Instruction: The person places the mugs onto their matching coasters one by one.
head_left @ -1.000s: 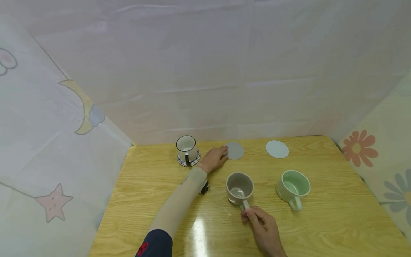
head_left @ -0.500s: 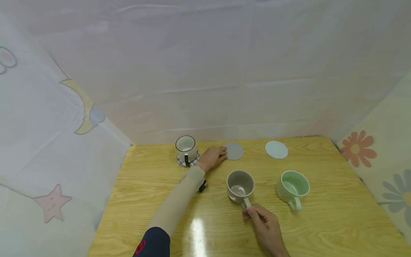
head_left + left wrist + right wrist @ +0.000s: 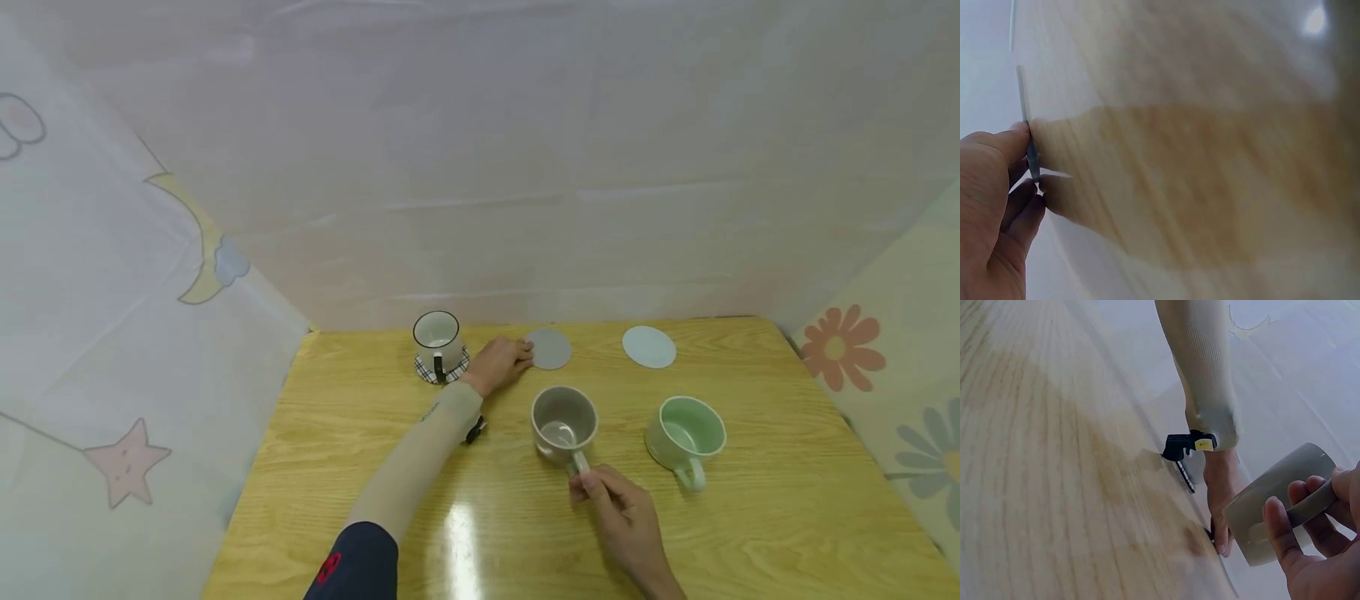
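My right hand (image 3: pixel 618 517) pinches the handle of a grey mug (image 3: pixel 564 417), with thumb and curled fingers round it. In the right wrist view the same mug (image 3: pixel 1266 497) appears tilted, its handle between my fingers. My left hand (image 3: pixel 498 364) reaches to the back of the table, thumb and fingers pinching the left edge of a round grey coaster (image 3: pixel 551 349). The left wrist view shows that coaster (image 3: pixel 1024 100) edge-on as a thin disc at my fingertips. The mug stands nearer to me than the coaster, apart from it.
At the left a white mug (image 3: pixel 437 337) with a black rim and handle stands on a checked coaster (image 3: pixel 457 372). A pale blue coaster (image 3: pixel 649 347) lies at the back right, with a green mug (image 3: pixel 686 433) in front. Cloth walls (image 3: pixel 480 208) border the wooden table (image 3: pixel 337 433).
My right hand has moved the grey mug slightly away from me and to the right, and it looks a little raised. The left hand stays at the grey coaster.
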A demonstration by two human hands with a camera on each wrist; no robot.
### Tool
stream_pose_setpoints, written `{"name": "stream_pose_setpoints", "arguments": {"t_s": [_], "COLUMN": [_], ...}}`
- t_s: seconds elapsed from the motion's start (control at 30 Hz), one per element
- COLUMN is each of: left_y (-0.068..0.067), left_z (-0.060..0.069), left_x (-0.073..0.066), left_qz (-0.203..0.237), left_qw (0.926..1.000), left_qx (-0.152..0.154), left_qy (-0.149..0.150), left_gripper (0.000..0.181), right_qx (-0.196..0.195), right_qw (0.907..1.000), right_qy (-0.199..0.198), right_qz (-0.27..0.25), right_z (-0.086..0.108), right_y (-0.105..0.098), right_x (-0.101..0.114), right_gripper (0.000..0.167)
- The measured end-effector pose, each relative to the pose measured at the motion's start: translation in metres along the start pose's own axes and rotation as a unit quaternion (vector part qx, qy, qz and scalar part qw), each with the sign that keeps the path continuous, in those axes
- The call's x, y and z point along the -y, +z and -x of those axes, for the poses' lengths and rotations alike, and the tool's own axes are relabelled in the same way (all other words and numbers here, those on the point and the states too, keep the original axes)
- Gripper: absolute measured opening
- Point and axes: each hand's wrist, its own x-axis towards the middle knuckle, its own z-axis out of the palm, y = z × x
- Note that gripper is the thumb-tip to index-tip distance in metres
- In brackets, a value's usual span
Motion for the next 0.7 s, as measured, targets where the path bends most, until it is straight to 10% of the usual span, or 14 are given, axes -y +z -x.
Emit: {"name": "stream_pose_setpoints", "arguments": {"t_s": [0.7], "left_y": [-0.002], "left_z": [0.013], "left_x": [0.005], "left_qz": [0.013], "left_qw": [0.9944], "left_qx": [0.102], "left_qy": [0.027], "left_gripper": [0.052], "right_qx": [0.002], "right_qw": [0.9993], "right_qy": [-0.033], "right_qz": [0.017], "right_z": [-0.030], "right_y": [-0.018], "right_x": [0.005], "right_gripper": [0.022]}}
